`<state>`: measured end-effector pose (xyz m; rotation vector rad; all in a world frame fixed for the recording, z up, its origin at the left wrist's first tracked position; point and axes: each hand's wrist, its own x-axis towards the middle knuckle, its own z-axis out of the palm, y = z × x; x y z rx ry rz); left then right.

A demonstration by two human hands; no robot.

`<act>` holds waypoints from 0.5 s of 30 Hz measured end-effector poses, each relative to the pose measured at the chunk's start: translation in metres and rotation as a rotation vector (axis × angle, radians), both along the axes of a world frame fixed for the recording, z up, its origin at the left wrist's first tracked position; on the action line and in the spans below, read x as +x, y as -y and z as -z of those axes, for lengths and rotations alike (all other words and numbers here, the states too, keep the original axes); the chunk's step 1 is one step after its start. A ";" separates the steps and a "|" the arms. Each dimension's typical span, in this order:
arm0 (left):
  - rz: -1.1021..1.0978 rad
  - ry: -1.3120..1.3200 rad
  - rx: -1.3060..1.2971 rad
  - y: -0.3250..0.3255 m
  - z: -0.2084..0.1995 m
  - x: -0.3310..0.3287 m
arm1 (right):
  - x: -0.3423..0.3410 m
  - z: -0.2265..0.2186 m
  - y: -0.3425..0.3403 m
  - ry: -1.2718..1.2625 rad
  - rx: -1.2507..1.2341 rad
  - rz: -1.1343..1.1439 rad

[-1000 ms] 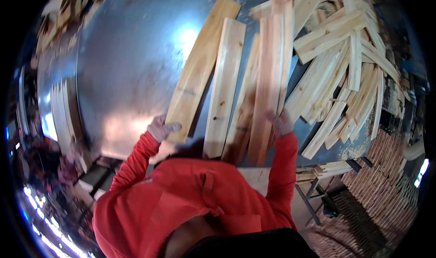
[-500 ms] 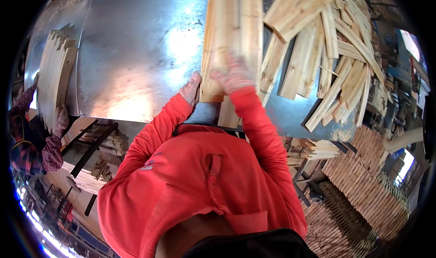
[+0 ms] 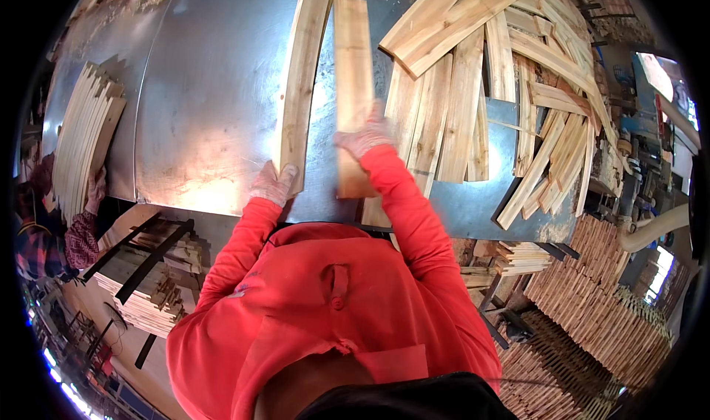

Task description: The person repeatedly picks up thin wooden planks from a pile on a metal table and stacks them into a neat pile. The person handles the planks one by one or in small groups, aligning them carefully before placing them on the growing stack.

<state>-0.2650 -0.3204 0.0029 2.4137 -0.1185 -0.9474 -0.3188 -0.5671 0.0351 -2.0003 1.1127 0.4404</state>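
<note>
My left hand [image 3: 274, 184], in a pale glove, is closed on the near end of a long wooden board [image 3: 301, 79]. The thumb lies on that board's face near its right side, and the other fingers are mostly hidden. My right hand [image 3: 364, 133], also gloved and slightly blurred, spans a second, shorter-looking board [image 3: 353, 57], thumb at its left edge and fingers at its right. Both boards point away from me over the metal table [image 3: 214, 87], with a narrow gap between them. Several loose boards [image 3: 425, 124] lie just right of my right hand.
A heap of crossed boards and thin strips [image 3: 547, 109] covers the table's right side. At far left, a co-worker's hand [image 3: 96, 190] holds a stack of boards [image 3: 89, 135]. Stacked wood [image 3: 148, 287] sits below the table at left, and large stacks [image 3: 599, 309] at lower right.
My left hand has moved left and nearer, now with a board in its grip. The boards that lay side by side are apart. My right hand has shifted slightly left and nearer.
</note>
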 end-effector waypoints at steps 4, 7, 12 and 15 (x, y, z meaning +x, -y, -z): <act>-0.144 -0.133 -0.367 -0.006 0.025 -0.005 | 0.021 0.036 -0.025 0.104 -0.049 -0.240; -0.341 -0.322 -0.651 -0.014 0.041 -0.003 | 0.044 0.056 0.054 0.636 -0.591 0.007; -0.356 -0.306 -0.636 -0.004 0.019 0.002 | 0.102 0.024 0.186 0.085 -0.624 0.666; -0.370 -0.222 -0.499 0.001 -0.027 0.020 | 0.094 0.051 0.212 0.310 -0.282 0.676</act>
